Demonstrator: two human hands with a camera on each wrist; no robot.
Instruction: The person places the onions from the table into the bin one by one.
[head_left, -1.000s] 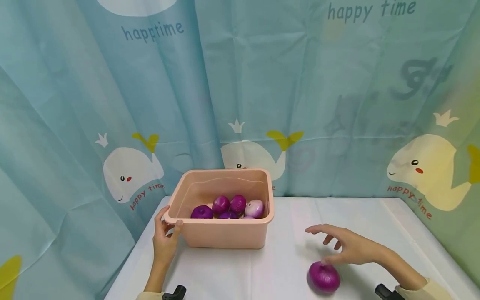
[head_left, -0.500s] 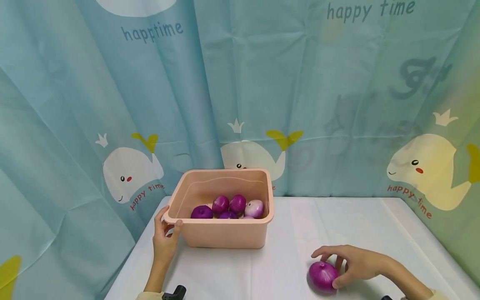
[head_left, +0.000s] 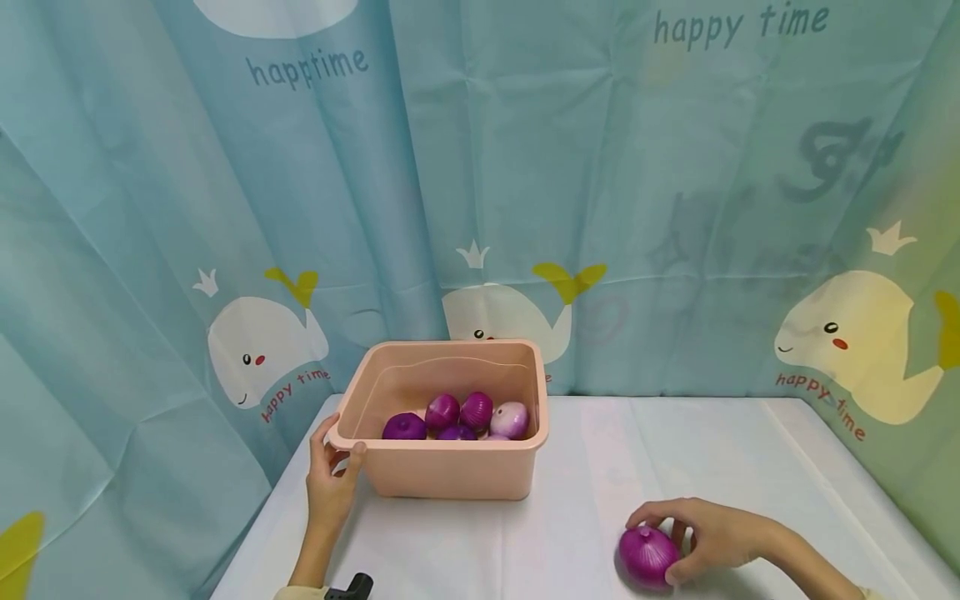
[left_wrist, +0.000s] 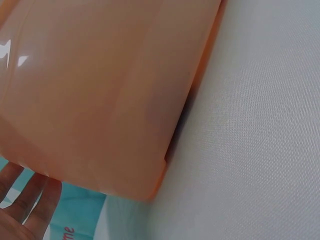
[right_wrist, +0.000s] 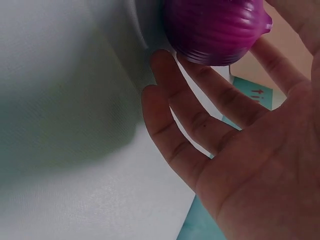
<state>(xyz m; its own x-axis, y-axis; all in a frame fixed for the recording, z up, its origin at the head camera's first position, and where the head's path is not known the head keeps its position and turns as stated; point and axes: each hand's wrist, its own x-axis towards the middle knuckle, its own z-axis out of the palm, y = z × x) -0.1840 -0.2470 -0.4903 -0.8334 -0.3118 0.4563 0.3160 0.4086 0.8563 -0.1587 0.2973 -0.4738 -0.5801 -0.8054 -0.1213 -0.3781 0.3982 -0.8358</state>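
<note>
A pink plastic tub (head_left: pixel 450 471) stands at the back left of the white table, with several purple onions (head_left: pixel 459 413) and one paler onion (head_left: pixel 509 418) inside. My left hand (head_left: pixel 330 479) grips the tub's near left corner, thumb over the rim; the tub's wall (left_wrist: pixel 100 90) fills the left wrist view. A lone purple onion (head_left: pixel 647 556) lies on the table at the front right. My right hand (head_left: pixel 701 537) curls round it from the right, fingers over its top. In the right wrist view the fingers (right_wrist: pixel 210 110) touch the onion (right_wrist: pixel 215 25).
The white tablecloth (head_left: pixel 585 467) covers the table, bare between tub and onion. A blue curtain with white whales (head_left: pixel 510 317) hangs close behind and along both sides. A black wrist strap part (head_left: pixel 358 585) shows at the bottom edge.
My right hand came down from above the table and closed its fingers round the lone onion. The left hand and the tub stayed put.
</note>
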